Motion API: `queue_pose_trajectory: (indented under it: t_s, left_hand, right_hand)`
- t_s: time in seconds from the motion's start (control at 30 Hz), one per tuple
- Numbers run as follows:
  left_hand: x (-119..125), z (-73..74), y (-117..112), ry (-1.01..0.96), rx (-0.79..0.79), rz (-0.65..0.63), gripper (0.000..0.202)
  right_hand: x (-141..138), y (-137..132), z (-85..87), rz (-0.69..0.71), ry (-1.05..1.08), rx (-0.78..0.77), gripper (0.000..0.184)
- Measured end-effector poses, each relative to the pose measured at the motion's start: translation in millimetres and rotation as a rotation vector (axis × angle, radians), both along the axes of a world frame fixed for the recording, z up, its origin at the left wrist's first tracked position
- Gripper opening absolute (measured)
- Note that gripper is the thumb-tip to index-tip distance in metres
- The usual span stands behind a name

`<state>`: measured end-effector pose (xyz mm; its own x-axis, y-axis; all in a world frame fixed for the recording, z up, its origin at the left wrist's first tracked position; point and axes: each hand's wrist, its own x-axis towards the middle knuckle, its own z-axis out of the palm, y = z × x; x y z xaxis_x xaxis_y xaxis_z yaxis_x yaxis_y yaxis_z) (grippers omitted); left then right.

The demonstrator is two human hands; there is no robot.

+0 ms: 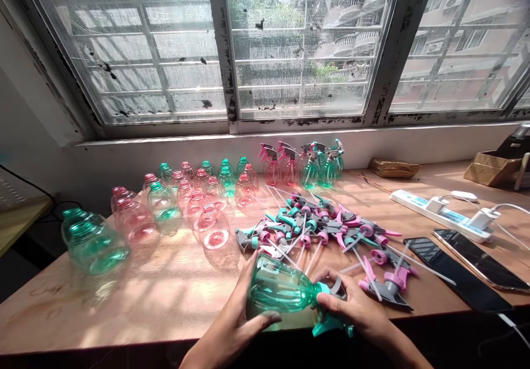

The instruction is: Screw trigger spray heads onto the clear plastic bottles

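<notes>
A clear green spray bottle point(281, 285) lies on its side in the air above the table's front edge, its neck pointing right. My left hand point(242, 300) wraps round the bottle's base end. At the neck, my right hand point(348, 297) grips the teal collar of a grey and teal trigger sprayer point(331, 325), which sits on the bottle's mouth; whether it is screwed tight I cannot tell. Just beyond my hands spreads a heap of loose pink, teal and grey trigger sprayers point(306, 223) with white dip tubes.
Open-necked green bottles point(97, 247) and pink bottles point(211, 228) stand at the left. Several bottles with sprayers fitted point(327, 167) stand by the window wall. At the right lie two phones point(455, 275), a power strip point(443, 214) with plugs, and a brown-wrapped packet point(393, 168).
</notes>
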<state>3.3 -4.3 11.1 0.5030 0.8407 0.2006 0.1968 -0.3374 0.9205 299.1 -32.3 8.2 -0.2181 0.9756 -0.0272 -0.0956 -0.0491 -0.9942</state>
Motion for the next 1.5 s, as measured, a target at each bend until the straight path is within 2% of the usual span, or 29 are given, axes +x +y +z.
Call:
queue_pose_trajectory:
  t_s: [0.17, 0.4, 0.6, 0.7, 0.93, 1.03, 1.13, 1.5]
  left_hand:
    - [-1.1, -1.2, 1.8, 0.030, 0.003, 0.006, 0.100]
    - [2.7, 0.4, 4.7, 0.030, 0.101, 0.004, 0.099]
    - [0.8, -0.3, 2.0, 0.019, 0.045, 0.007, 0.107]
    - [-0.4, -1.0, 1.6, 0.015, 0.020, 0.006, 0.104]
    - [1.0, -6.2, 6.0, 0.024, 0.100, 0.011, 0.096]
    - [0.3, -8.1, 5.7, 0.033, 0.098, 0.007, 0.099]
    - [-0.2, -6.3, 3.9, 0.035, 0.058, 0.010, 0.104]
    - [1.7, 0.6, 1.2, 0.004, 0.027, 0.000, 0.102]
  right_hand:
    - [-0.5, -0.3, -0.8, -0.012, 0.024, -0.020, 0.049]
    - [1.1, 0.7, -0.9, -0.001, -0.041, -0.007, 0.051]
    - [-0.7, -0.5, 2.3, -0.021, -0.029, 0.003, 0.050]
    - [-1.0, -0.6, 2.1, -0.020, -0.015, -0.002, 0.049]
    - [-0.4, -0.1, 0.9, -0.013, -0.035, -0.014, 0.052]
    - [-0.4, 0.0, 1.2, -0.008, -0.036, -0.009, 0.051]
    - [-0.9, -0.3, 1.8, -0.021, -0.035, -0.004, 0.051]
    - [-1.0, -0.5, 1.3, -0.007, -0.003, 0.007, 0.047]
